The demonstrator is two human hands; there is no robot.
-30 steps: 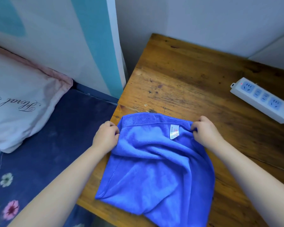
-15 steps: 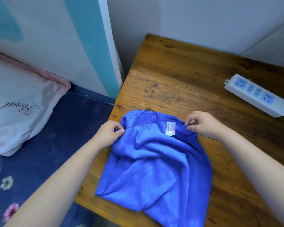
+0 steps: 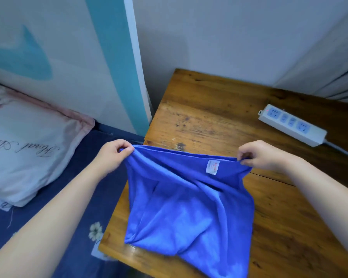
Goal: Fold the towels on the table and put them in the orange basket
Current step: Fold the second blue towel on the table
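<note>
A blue towel point(image 3: 187, 213) with a small white label near its top edge hangs over the near left part of the wooden table point(image 3: 213, 109). My left hand point(image 3: 114, 155) pinches its top left corner. The top right corner is pinched by my right hand point(image 3: 259, 155). The top edge is stretched taut between the two hands and lifted off the table, while the lower part of the towel still rests rumpled on the wood. No orange basket is in view.
A white power strip point(image 3: 291, 127) lies at the table's right, its cable running off right. Left of the table is a bed with a dark blue floral sheet point(image 3: 54, 223) and a pale pillow point(image 3: 26, 145). Walls stand close behind.
Both hands have moved apart and up, pulling the towel's top edge taut and lifting it off the table. The view has tilted upward.
</note>
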